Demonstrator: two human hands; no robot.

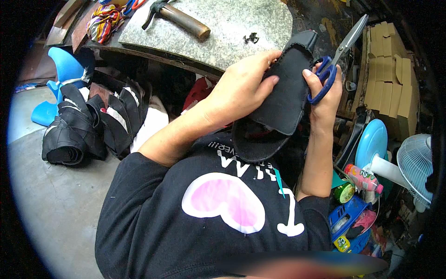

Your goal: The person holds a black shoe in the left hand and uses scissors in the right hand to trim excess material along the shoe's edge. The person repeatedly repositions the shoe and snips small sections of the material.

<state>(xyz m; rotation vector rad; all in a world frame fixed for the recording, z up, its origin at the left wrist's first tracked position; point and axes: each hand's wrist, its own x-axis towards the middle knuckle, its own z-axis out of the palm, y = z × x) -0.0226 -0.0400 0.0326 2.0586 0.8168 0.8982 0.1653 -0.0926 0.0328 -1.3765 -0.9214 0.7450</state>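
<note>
A black shoe upper, soft and partly sewn, is held up in front of my chest. Its toe end points away from me, and the open heel part curves near my shirt. My left hand grips its left edge, thumb lying on the black face. On the other side, my right hand is closed around the blue handles of a pair of scissors. The blades point up and away, apart from the upper. My right thumb sits close to the upper's right edge; whether it presses on it I cannot tell.
A grey stone slab lies on the bench ahead, bearing a hammer and black scraps. Bundled black pieces rest at left beside a blue plastic stool. Cardboard boxes and a fan stand at right.
</note>
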